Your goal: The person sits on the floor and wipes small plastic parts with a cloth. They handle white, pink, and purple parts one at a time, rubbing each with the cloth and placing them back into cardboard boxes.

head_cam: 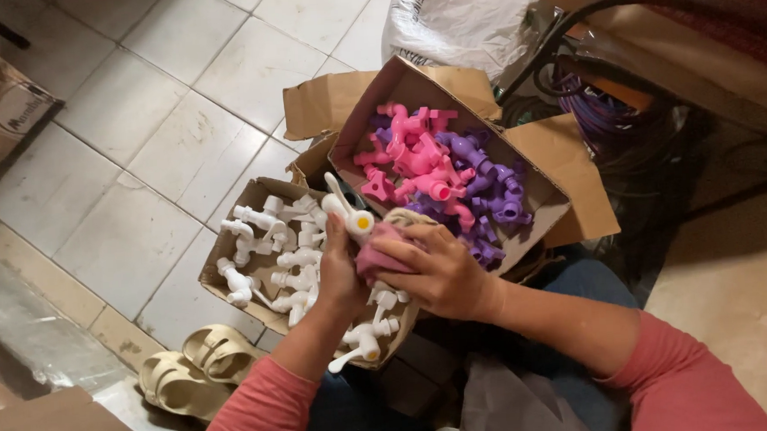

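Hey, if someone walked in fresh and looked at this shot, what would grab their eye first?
Probably the open cardboard box heaped with bright pink taps and purple taps, right of centre. In front of it, the left hand holds a white tap while the right hand presses a pink cloth against it, above a second box of white taps.

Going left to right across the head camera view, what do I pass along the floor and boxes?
Cream sandals → box of white taps → left hand → right hand holding pink cloth → purple taps.
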